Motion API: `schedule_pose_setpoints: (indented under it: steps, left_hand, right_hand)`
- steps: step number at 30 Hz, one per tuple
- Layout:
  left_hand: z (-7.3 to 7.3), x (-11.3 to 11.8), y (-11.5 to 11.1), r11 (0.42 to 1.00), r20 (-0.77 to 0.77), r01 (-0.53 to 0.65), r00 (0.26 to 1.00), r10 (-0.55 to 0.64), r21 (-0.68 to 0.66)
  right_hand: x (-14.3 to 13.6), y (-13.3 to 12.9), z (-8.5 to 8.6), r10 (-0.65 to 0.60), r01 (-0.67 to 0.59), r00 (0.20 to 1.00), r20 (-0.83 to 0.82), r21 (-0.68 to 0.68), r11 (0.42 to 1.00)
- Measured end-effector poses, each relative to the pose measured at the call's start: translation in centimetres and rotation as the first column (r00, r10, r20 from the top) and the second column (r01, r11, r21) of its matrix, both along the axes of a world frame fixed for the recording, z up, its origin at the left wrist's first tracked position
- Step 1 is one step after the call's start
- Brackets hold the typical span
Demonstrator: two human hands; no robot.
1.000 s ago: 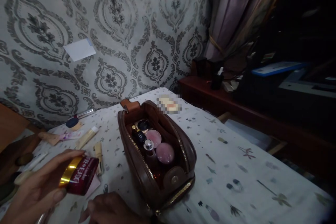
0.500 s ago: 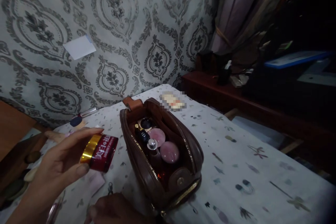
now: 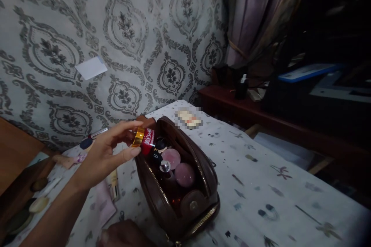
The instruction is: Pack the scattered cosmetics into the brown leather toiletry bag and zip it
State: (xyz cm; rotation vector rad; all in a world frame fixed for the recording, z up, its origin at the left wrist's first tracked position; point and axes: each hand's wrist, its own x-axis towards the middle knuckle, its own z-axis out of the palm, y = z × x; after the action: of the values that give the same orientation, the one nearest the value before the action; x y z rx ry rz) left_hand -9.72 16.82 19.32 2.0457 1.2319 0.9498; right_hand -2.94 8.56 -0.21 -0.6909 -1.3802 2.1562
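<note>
At the brown bag's far left rim, the left hand covers part of the red jar's gold lid, and the jar hides some of that rim. Just left of the bag's near end, the dim right hand is cut off by the bottom edge; whether it grips anything cannot be told. Beyond the bag, a pale item is blurred into squares. Inside its near end, a red glint is too dark to identify.
</note>
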Motion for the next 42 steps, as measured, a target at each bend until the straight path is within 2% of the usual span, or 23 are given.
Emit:
schedule_pose_setpoints:
  steps: [5, 9, 11, 15, 17, 20, 23, 26, 29, 35, 42]
  left_hand:
    - [-0.1, -2.3, -3.2, 0.997, 0.015, -0.080, 0.997, 0.080, -0.014]
    - [-1.1, -5.0, -6.0, 0.990, -0.023, -0.136, 0.991, 0.135, -0.046]
    - [-2.4, -6.4, -7.1, 0.984, -0.036, -0.157, 0.987, 0.155, -0.086]
    - [-5.8, -8.5, -8.7, 0.969, -0.026, -0.181, 0.984, 0.179, -0.170]
    - [-7.5, -9.3, -9.3, 0.961, -0.005, -0.192, 0.981, 0.195, -0.197]
    - [-9.6, -10.1, -10.0, 0.958, 0.065, -0.181, 0.978, 0.200, -0.223]
    - [-11.4, -10.7, -10.6, 0.961, 0.197, -0.131, 0.964, 0.181, -0.242]
    - [-13.1, -10.9, -10.9, 0.953, 0.370, -0.098, 0.906, 0.205, -0.287]
    - [-14.3, -10.9, -11.1, 0.950, 0.459, -0.094, 0.858, 0.229, -0.298]
    - [-15.4, -10.7, -11.4, 0.953, 0.493, -0.113, 0.835, 0.244, -0.280]
    - [-16.2, -10.4, -11.5, 0.960, 0.534, -0.131, 0.808, 0.248, -0.249]
  right_hand:
    - [-0.9, 0.8, 0.3, 0.091, -0.109, 0.975, -0.202, -0.081, 0.991]
    - [-0.7, 0.9, 1.2, -0.052, 0.008, 0.961, -0.273, -0.161, 0.987]
    - [-0.4, 0.8, 1.7, -0.127, 0.068, 0.946, -0.298, -0.201, 0.977]
    - [-0.3, 1.0, 2.2, -0.242, 0.148, 0.926, -0.291, -0.311, 0.939]
    - [-0.4, 1.0, 2.2, -0.251, 0.147, 0.927, -0.279, -0.345, 0.927]
    - [-0.5, 1.0, 2.2, -0.238, 0.143, 0.933, -0.271, -0.327, 0.934]
    - [-0.5, 0.8, 2.3, -0.254, 0.170, 0.929, -0.270, -0.297, 0.940]
    - [-0.4, 0.7, 2.3, -0.261, 0.178, 0.922, -0.286, -0.287, 0.941]
    - [-0.4, 0.6, 2.0, -0.265, 0.187, 0.921, -0.285, -0.273, 0.944]
    - [-0.6, 0.6, 1.2, -0.278, 0.218, 0.930, -0.239, -0.249, 0.943]
    - [-0.6, 0.7, 1.3, -0.305, 0.217, 0.929, -0.209, -0.359, 0.908]
